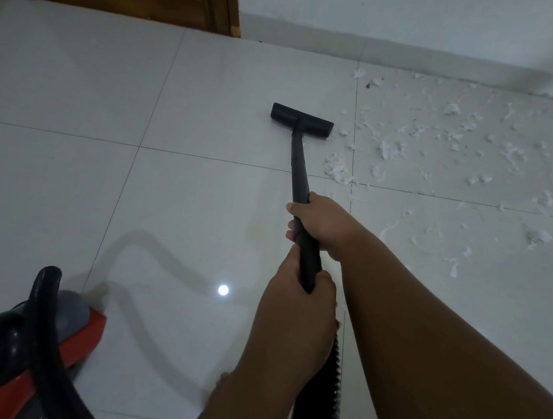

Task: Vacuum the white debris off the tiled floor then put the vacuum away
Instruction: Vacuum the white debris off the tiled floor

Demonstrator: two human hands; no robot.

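From the lower right of the frame the right forearm (442, 348) is being stretched forward. The black tube (296, 163) is being gripped by both hands, the left hand (295, 301) at its near end and the right hand (321, 228) just above, fingers curled round it. The floor head (302, 120) is being rested on the tiles (76, 83) at upper centre, just left of the white debris (447, 149) scattered across the upper right. Vacuuming is judged barely begun; next, the head is to be pushed rightward into the scraps. The red vacuum (45, 348) is being left standing at lower left.
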